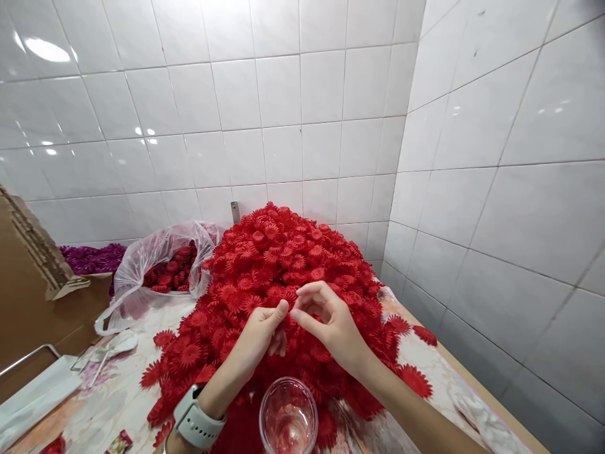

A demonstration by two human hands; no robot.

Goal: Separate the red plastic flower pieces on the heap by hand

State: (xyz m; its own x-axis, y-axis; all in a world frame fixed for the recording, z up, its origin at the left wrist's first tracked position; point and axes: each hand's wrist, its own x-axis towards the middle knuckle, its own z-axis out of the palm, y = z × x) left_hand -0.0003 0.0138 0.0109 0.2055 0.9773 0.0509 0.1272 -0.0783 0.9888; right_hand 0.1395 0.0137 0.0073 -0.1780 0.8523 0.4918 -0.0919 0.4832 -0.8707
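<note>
A tall heap of red flower-shaped pieces (283,252) with fringed petals lies in front of me. Over its lower part, my left hand (261,331) is closed, thumb up and fingers curled in. Close beside it, my right hand (336,328) curves its fingers into a pinch, the thumb tip almost meeting the left thumb. Anything held between the fingertips is too small to make out against the red. Below both hands stands a clear plastic cup (288,419), with some reddish contents at the bottom. A pale watch (199,419) sits on my left wrist.
Darker red pieces fill a clear plastic bag (137,268) at the left, with purple pieces (92,257) behind. A cardboard box (28,284) borders the far left. Thin sticks (347,422) lie beside the cup. Tiled walls (283,94) close off the back and right.
</note>
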